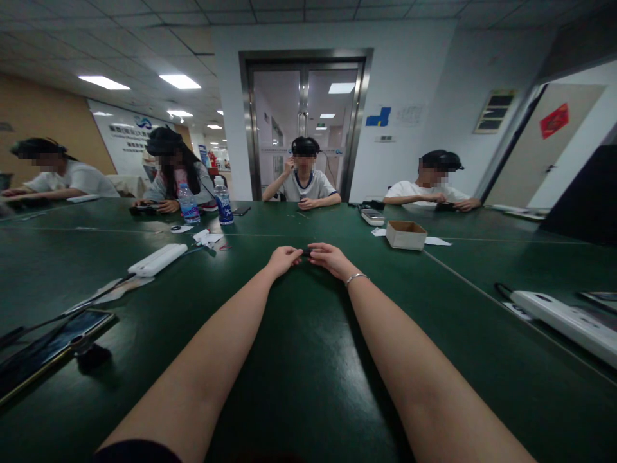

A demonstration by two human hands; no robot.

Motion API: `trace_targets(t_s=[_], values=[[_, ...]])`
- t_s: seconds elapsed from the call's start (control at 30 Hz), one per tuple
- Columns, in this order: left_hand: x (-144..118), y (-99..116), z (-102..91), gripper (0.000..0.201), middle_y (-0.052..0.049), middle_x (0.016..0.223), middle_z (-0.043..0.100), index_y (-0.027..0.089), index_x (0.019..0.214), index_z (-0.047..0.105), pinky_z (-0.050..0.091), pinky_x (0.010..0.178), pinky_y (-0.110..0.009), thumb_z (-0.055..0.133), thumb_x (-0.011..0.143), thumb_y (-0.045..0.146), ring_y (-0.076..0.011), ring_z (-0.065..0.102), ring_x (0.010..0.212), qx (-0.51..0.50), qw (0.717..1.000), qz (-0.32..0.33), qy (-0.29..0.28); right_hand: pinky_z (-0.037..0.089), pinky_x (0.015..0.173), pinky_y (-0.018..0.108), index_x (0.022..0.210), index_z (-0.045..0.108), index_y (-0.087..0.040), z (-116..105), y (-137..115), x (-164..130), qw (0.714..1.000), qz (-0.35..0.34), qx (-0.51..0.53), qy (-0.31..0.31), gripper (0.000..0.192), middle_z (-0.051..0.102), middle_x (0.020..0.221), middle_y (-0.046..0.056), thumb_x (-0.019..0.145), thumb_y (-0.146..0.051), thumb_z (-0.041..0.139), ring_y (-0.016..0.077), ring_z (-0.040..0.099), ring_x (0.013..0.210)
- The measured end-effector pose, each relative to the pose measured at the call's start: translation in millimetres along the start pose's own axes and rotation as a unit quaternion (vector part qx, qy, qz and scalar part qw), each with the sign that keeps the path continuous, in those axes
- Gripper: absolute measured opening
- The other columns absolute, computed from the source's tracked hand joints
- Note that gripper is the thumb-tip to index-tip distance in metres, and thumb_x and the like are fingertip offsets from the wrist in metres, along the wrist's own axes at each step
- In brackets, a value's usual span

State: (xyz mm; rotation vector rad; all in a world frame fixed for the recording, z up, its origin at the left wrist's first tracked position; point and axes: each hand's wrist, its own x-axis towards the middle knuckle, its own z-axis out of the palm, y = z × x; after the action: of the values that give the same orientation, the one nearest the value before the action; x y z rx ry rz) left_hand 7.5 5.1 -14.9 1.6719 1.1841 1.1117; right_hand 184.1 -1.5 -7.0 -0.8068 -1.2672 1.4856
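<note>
Both arms stretch forward over the dark green table (299, 360), and the hands meet near its middle. Between my left hand (285, 260) and my right hand (331, 258) is a small black object (306, 253), too small and dim for its kind to show. The left fingers are pinched together at its left end. On its right side, the curled right fingers and thumb close around it, covering part of it. A silver bracelet (357, 278) circles my right wrist.
Left lie a white power strip (158, 260), a phone (53, 350), paper scraps (206, 238) and water bottles (223, 202). Right are an open cardboard box (405, 236) and another white power strip (563, 321). Several people wearing headsets sit around the table's far side.
</note>
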Motion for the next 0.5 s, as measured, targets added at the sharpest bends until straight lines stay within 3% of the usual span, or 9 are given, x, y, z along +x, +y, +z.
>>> trace_targets(t_s=[0.5], values=[[-0.6,0.4,1.2,0.047,-0.006,0.061,0.064,0.012,0.072,0.064,0.042,0.053,-0.022,0.044,0.077,0.054,-0.0107,0.055,0.05,0.059,0.996,-0.024,0.058,0.054,0.062,0.02,0.092,0.063,-0.014,3.0,-1.7,-1.4,1.0,-0.009,-0.006,-0.012,0.026,0.062,0.086,0.006,0.071,0.002,0.058,0.012,0.063,0.069]])
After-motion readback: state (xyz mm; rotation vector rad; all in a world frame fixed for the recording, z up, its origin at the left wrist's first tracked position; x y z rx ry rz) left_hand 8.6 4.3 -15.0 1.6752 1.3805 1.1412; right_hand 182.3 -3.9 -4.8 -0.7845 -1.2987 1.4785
